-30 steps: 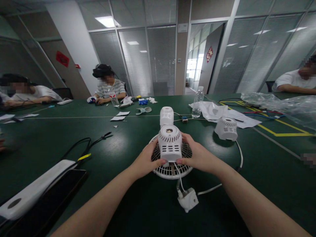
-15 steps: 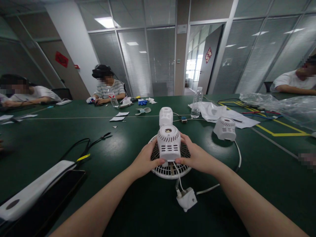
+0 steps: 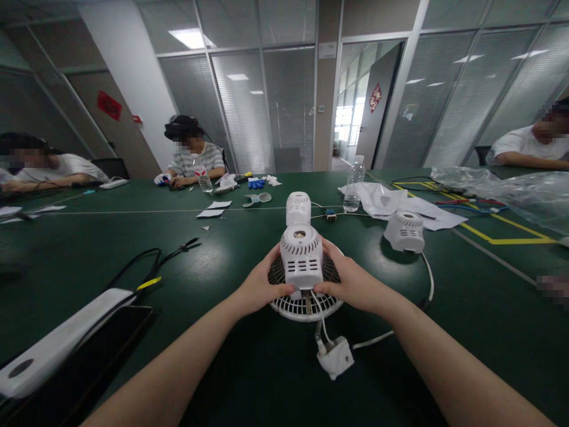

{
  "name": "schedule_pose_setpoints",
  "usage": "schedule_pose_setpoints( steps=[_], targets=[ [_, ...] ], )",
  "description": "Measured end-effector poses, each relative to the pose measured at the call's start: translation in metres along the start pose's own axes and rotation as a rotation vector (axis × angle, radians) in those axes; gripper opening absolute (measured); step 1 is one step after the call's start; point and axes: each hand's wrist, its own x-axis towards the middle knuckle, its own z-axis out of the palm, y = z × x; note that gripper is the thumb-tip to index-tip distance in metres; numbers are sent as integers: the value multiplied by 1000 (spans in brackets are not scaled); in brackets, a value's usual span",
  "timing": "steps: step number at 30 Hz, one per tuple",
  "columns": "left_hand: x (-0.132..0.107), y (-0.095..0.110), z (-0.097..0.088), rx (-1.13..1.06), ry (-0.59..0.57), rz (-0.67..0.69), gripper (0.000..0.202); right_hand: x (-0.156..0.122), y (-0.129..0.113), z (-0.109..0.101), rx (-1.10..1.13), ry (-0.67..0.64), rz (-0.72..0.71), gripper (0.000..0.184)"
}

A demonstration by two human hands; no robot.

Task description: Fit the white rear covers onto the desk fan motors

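Between my two hands stands a white slotted fan motor housing [image 3: 302, 255], a round opening in its top. Beneath it lies a round white fan grille [image 3: 306, 309]. My left hand [image 3: 262, 281] grips the housing's left side, thumb at its lower front edge. On the other side my right hand [image 3: 340, 276] grips it the same way; the fingertips of both hands are partly hidden behind it. A thin white wire drops from the housing to a small white box [image 3: 335, 357] on the table. Directly behind is a second white housing [image 3: 298, 207].
A third housing [image 3: 404, 231] with a white cable sits to the right, near a water bottle [image 3: 354, 185] and crumpled paper [image 3: 377, 198]. At left lie a white power bank-like bar [image 3: 66, 338] and a dark phone-like slab [image 3: 95, 356]. Fan blades [image 3: 256, 199] lie farther back; several people sit around.
The held housing has shifted slightly left and tilted a little, with both hands still around it. The rest of the table looks the same.
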Motion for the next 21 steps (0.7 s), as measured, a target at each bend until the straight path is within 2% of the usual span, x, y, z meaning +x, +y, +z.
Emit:
schedule_pose_setpoints(
  steps=[10, 17, 21],
  targets=[
    [1, 4, -2, 30, -20, -29, 89, 0, 0, -2, 6, -5, 18, 98],
    [-1, 5, 1, 58, -39, 31, 86, 0, -4, -4, 33, -26, 12, 99],
    [0, 9, -1, 68, -64, 18, 85, -1, -8, -6, 46, -54, 52, 100]
  ],
)
